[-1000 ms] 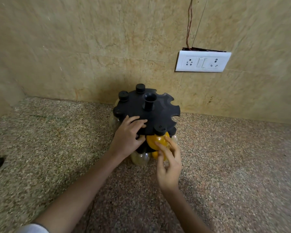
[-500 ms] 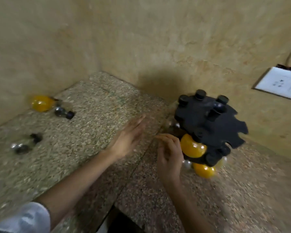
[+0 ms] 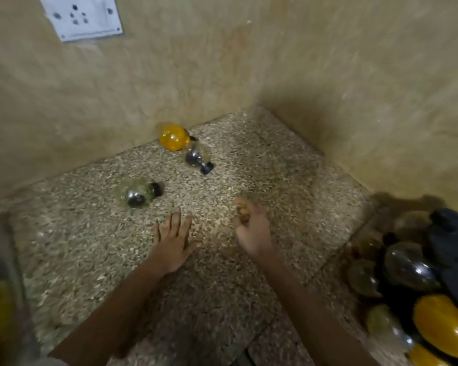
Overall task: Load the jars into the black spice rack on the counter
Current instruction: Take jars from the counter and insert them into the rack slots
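Three loose jars lie on the speckled counter (image 3: 222, 286) in the head view, all on their sides near the wall corner. Yellow jar (image 3: 173, 137) sits closest to the wall, clear jar w/ black cap (image 3: 197, 158) touching it on the side away from the wall, 2nd clear jar (image 3: 138, 192) apart from that pair, further from the corner and just ahead of the left hand. Left hand (image 3: 173, 239) is flat, fingers spread, palm down over the counter, holding nothing. Right hand (image 3: 251, 224) is blurred, fingers loosely curled, nothing seen in its grip. Black spice rack (image 3: 452, 249) is at the frame's right edge, well apart from the corner jars, w/ clear and yellow jars already hanging round it. White socket plate (image 3: 82, 15) is on the wall above the corner jars.
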